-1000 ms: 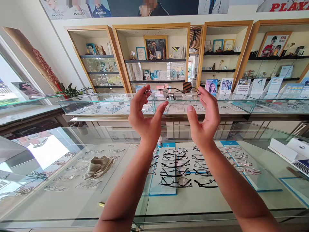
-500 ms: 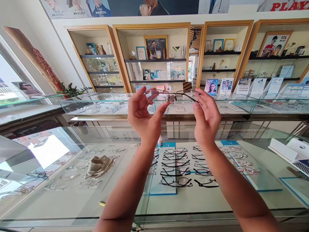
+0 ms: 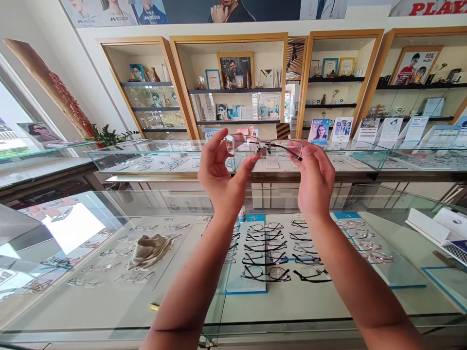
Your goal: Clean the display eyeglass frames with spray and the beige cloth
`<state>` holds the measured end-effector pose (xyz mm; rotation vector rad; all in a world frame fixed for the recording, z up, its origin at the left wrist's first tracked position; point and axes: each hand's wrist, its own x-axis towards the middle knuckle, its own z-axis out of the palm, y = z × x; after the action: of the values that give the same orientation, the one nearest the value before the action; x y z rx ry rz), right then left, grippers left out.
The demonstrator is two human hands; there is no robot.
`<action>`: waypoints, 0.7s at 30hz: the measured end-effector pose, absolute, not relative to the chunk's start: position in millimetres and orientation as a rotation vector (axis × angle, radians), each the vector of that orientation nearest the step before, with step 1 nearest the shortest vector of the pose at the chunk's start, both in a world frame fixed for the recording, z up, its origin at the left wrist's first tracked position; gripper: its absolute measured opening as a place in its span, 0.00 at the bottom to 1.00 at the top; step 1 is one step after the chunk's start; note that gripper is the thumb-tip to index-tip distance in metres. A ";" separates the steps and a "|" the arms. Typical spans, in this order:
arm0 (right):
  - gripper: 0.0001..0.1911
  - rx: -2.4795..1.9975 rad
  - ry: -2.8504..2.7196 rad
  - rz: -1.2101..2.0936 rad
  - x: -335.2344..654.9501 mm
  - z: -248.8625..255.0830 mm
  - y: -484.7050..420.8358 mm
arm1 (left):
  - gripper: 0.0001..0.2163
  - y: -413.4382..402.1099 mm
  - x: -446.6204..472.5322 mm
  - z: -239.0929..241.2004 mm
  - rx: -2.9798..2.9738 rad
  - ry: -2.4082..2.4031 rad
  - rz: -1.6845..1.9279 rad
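A pair of thin dark-framed eyeglasses (image 3: 285,147) is held up between my hands, in the middle of the head view. My left hand (image 3: 226,177) grips the left end of the frame with its fingers, the thumb up near the bridge. At the other end, my right hand (image 3: 316,180) pinches the right rim and temple between thumb and fingers. The glasses tilt a little down to the right, and one dark temple shows behind the right lens.
Below my arms, a glass display counter (image 3: 189,296) contains rows of eyeglasses (image 3: 265,273). On its left lies a crumpled beige cloth (image 3: 150,252). A small white bottle (image 3: 242,214) stands behind my left wrist. A laptop (image 3: 452,245) sits at right; another glass showcase (image 3: 160,163) runs behind.
Both hands and the eyeglasses have shifted slightly right. The right end of the frame has dipped, and my right hand's fingers have drawn in closer around it.
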<state>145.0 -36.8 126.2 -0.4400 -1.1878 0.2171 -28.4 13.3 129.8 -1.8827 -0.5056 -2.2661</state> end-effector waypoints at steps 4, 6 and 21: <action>0.18 -0.414 -1.213 0.301 146.7 129.4 -38.7 | 0.33 13.6 -28.6 130.0 -1.942 -0.482 -2.284; 0.17 -0.398 -1.221 0.361 148.4 131.1 -40.9 | 0.32 11.6 -27.7 131.1 -1.961 -0.459 -2.293; 0.18 -0.389 -1.248 0.544 161.2 130.9 -39.5 | 0.33 14.0 -27.8 126.7 -1.934 -0.575 -2.244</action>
<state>161.2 -39.5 130.9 -0.3886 -1.2484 0.5438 -27.8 14.0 126.7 -1.9344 -0.5753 -2.2438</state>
